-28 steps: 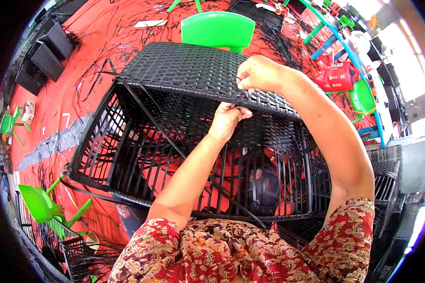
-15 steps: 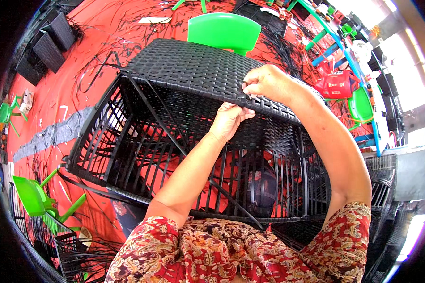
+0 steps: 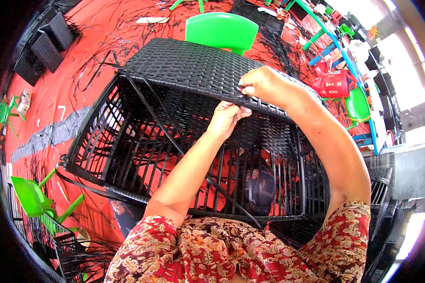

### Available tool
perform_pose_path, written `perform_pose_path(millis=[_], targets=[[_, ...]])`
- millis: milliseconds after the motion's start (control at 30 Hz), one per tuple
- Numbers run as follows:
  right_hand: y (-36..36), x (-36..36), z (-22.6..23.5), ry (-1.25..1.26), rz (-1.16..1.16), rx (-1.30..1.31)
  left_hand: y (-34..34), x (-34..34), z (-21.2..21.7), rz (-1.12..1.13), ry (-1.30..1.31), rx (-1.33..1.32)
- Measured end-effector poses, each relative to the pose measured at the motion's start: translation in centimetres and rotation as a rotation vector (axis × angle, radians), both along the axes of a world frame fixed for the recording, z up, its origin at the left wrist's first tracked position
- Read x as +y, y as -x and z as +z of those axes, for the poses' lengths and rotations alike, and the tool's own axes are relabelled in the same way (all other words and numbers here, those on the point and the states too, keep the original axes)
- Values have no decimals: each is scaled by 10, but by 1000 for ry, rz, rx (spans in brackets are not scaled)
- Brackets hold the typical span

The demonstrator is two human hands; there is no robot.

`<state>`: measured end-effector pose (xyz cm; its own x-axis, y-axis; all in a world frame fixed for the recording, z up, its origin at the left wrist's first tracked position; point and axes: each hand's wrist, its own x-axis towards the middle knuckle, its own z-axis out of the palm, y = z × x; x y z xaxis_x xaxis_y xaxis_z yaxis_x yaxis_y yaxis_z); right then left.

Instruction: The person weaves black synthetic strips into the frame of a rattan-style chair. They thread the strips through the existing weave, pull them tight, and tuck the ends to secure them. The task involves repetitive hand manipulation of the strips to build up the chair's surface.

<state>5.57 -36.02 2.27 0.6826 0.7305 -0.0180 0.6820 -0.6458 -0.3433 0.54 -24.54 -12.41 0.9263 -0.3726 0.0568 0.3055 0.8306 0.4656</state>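
Note:
A large black woven frame [image 3: 193, 63], made of flat plastic strips, lies in front of me. Its upper panel is tightly woven; the lower sides are open slats. My left hand [image 3: 225, 120] reaches up from below, its fingers closed on the panel's near rim. Just above and to the right, my right hand [image 3: 265, 87] bends over the same rim with its fingers pinched together. A small dark bit shows at those fingertips, too small to make out. A loose black strip [image 3: 153, 111] runs diagonally across the frame's open side.
Beyond the frame stands a green plastic chair [image 3: 221, 30]; another green chair [image 3: 28, 195] is at the left. Black strips are scattered over the red floor covering [image 3: 99, 28]. Woven black pieces [image 3: 47, 47] stand far left. A red bag [image 3: 333, 85] hangs by a blue-framed table at right.
Both hands stay at the same spot on the rim, with only slight finger movement. The whole view has shifted a little, so things sit slightly further left.

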Motion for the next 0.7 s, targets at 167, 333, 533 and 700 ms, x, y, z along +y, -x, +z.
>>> perform_pose_path(millis=[167, 333, 533, 700], targets=[[4, -2, -9, 105, 21, -55, 1, -1, 1, 5, -48, 0], [-1, 24, -1, 378, 39, -75, 1, -3, -3, 38, -98, -12], [-17, 42, 1, 652, -55, 22, -5, -3, -4, 23, -99, -26], [-16, 20, -2, 362, -39, 116, -1, 1, -5, -15, 17, -63]])
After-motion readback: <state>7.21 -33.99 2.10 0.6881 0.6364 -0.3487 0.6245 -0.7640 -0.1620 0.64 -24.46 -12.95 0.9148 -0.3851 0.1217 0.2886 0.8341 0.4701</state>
